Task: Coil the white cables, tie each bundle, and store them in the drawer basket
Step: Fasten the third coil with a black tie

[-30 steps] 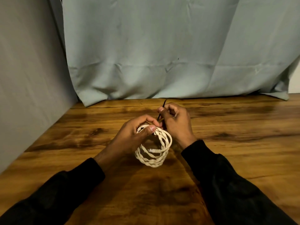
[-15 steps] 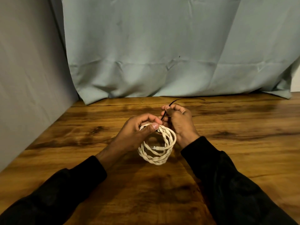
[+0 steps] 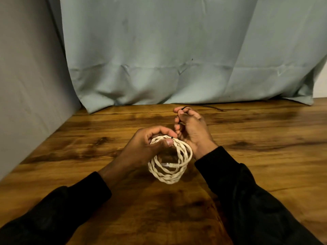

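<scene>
A coiled white twisted cable (image 3: 170, 161) hangs just above the wooden table (image 3: 265, 142), its plug end lying across the inside of the loop. My left hand (image 3: 146, 147) grips the top of the coil between thumb and fingers. My right hand (image 3: 191, 129) pinches a thin black tie (image 3: 203, 106) that runs from the top of the coil up through its fingers and trails away to the right over the table. No drawer or basket is in view.
A pale blue-grey cloth (image 3: 159, 59) hangs behind the table's far edge. A grey wall panel (image 3: 26, 85) borders the table on the left. Bare wood lies to both sides of my hands.
My right hand has drawn up and away from the coil, pulling more of the black tie through. The tie's free end now trails longer to the right. My left hand keeps its hold.
</scene>
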